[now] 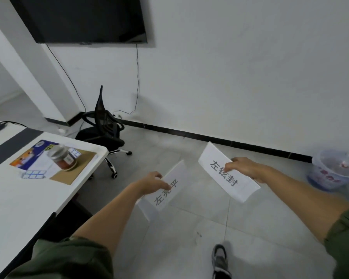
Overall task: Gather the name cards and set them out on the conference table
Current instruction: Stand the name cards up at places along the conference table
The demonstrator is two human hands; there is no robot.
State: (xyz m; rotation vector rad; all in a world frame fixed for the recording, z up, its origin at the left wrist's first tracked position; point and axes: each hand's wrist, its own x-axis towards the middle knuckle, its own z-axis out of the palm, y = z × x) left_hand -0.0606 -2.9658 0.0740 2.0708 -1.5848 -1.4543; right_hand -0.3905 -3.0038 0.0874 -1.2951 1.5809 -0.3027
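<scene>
- Both cards are in the air over the floor, right of the conference table: left hand pinches the left name card, right hand pinches the right name card.
- A thin pinch could let a card slip or crease (folded paper, I'd guess).
- Left card's long axis runs away up-right; the right one's down-right.

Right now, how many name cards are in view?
2. The first card is pinched in the left hand, the second card in the right hand, both over the floor; more may lie outside the frame.
</scene>
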